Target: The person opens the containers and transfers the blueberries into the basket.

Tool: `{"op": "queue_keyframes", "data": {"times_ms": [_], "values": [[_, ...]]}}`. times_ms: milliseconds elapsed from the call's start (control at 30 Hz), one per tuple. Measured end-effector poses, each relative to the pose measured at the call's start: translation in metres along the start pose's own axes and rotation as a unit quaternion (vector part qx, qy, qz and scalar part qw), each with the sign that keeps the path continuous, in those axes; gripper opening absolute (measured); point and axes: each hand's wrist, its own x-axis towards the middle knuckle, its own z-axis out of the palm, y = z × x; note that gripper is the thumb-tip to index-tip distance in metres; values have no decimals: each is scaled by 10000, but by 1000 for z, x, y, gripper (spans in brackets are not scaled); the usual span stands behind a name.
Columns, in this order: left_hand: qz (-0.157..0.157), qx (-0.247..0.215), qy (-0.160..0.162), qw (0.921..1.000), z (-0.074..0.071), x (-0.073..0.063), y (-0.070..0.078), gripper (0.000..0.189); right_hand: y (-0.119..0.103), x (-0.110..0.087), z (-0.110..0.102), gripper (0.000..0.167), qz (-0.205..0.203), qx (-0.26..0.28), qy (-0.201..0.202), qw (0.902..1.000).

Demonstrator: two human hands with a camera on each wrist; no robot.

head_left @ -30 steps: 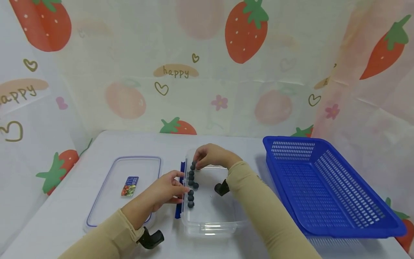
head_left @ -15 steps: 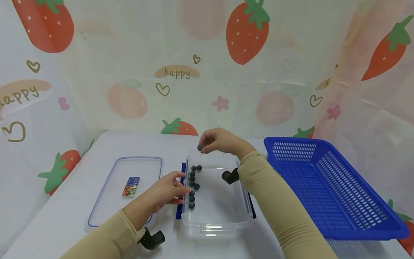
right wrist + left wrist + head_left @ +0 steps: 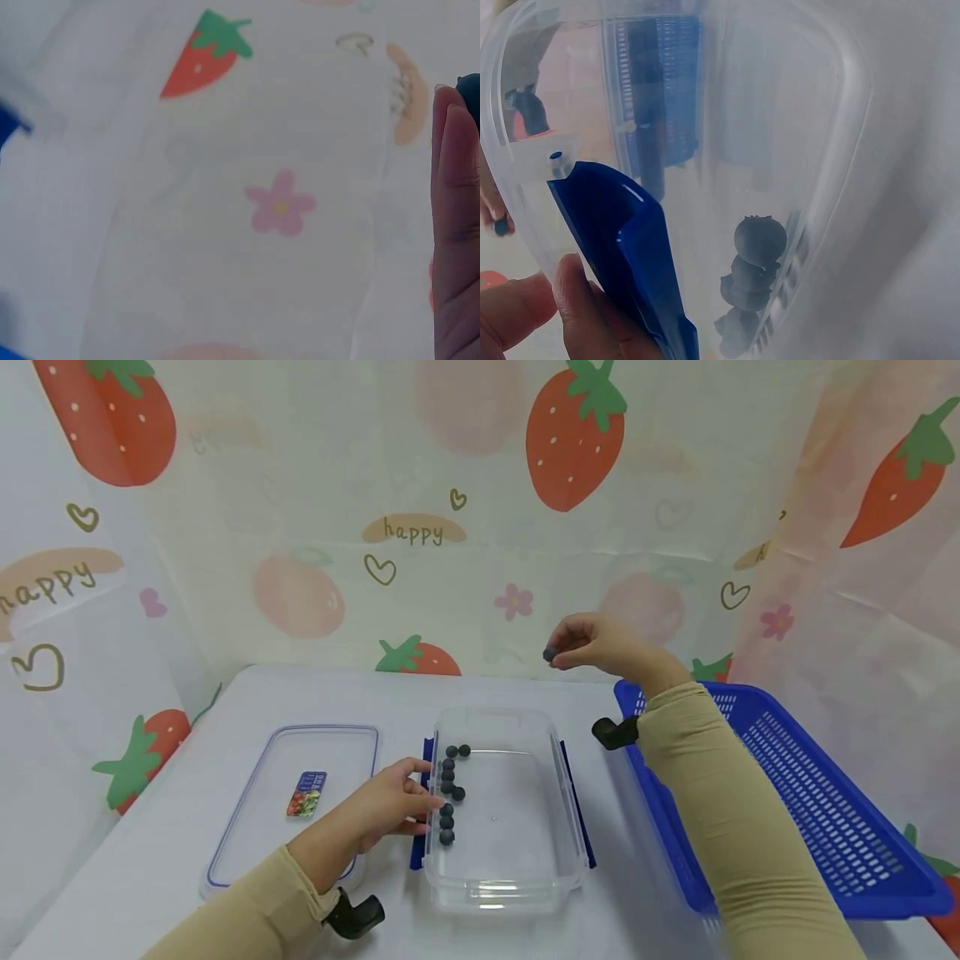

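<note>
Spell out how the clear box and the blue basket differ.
The clear box is see-through, with blue only on its side flaps; the blue basket is blue all over. The clear box has solid walls, while the blue basket's are slotted. The clear box looks smaller than the blue basket. Both are open-topped.

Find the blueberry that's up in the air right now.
In the head view, the blueberry is pinched in the right hand, appearing just above the clear box's far right corner and to the left of the blue basket.
</note>
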Motion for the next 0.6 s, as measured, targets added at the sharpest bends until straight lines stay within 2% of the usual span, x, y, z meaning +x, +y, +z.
{"op": "queue_keyframes", "data": {"times_ms": [200, 400, 600], "values": [[25, -38, -74, 10000, 0, 3, -1, 57, 24, -26, -32, 23, 104, 25, 386, 9992], [-40, 74, -23, 10000, 1, 3, 0, 58, 54, -54, -56, 27, 686, -243, 743, 9946], [-85, 151, 22, 9998, 1, 1, 3, 57, 83, -72, -67, 33, 1043, -490, 835, 9898]]}}
